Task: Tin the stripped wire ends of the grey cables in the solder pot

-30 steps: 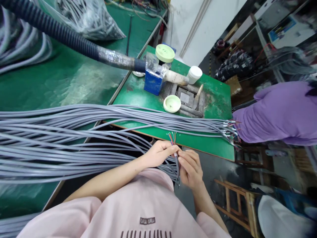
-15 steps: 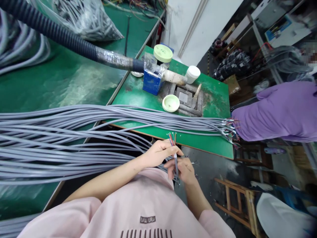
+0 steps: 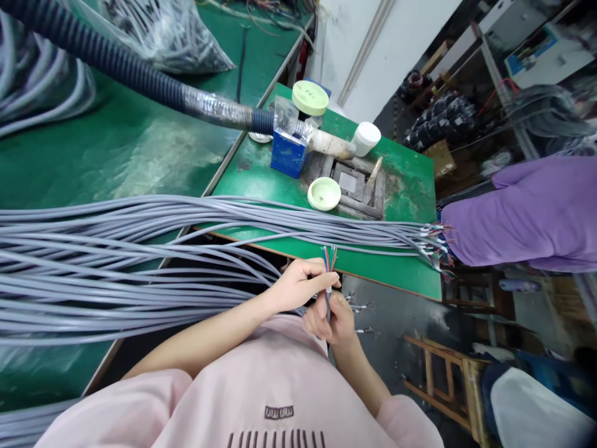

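My left hand (image 3: pixel 303 283) pinches the end of a grey cable (image 3: pixel 328 305), just below its fanned-out coloured wires (image 3: pixel 329 256). Below it, my right hand (image 3: pixel 332 318) is wrapped round the same cable's grey jacket. The wires are red, blue, green and other colours, pointing away from me with pale tips. A band of white shows where the jacket ends. Many more grey cables (image 3: pixel 140 261) stretch in a long bundle from the left. Part of that bundle lies on the green table, its stripped ends (image 3: pixel 433 239) reaching the right edge.
On the green table (image 3: pixel 410 186) are a pale green lid (image 3: pixel 324 194), a white jar (image 3: pixel 366 138), a blue box (image 3: pixel 288 154) and a grimy square pot (image 3: pixel 347 182). A black hose (image 3: pixel 140 78) crosses above. A person in a purple sleeve (image 3: pixel 517 211) stands right; a wooden stool (image 3: pixel 443 386) is lower right.
My right hand has closed round the cable and shifted slightly left. The coloured wires now stand more upright and closer together. My left hand stays at the cable end.
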Demonstrator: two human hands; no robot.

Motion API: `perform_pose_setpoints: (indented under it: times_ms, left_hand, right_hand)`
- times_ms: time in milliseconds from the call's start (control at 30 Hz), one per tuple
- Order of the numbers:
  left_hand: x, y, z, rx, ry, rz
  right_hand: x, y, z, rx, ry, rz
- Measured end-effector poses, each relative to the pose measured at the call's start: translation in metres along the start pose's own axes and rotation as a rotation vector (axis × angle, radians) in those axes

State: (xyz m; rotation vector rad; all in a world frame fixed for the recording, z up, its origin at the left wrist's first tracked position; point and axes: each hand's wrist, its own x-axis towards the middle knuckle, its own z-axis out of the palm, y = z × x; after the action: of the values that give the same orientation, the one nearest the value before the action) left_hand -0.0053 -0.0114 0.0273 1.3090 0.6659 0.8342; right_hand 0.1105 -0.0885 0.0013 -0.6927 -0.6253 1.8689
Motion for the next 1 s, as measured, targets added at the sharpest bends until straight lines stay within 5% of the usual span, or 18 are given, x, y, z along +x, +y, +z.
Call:
perform_pose_setpoints:
  times_ms: [233,700,1000]
  left_hand:
    - [-0.002,-0.006,0.0,-0.069,0.059,-0.127]
    - [0.004,0.003,-0.003,-0.306,0.254,-0.118]
    - [0.007,0.006,-0.002,-0.414,0.265,-0.151]
  right_hand:
    - [0.001,0.0,0.002,0.052,-0.019,-0.011]
    - [0.003,0.001,0.002,-0.007,0.062,0.053]
    - [0.005,0.003,0.002,-0.039,0.052,0.055]
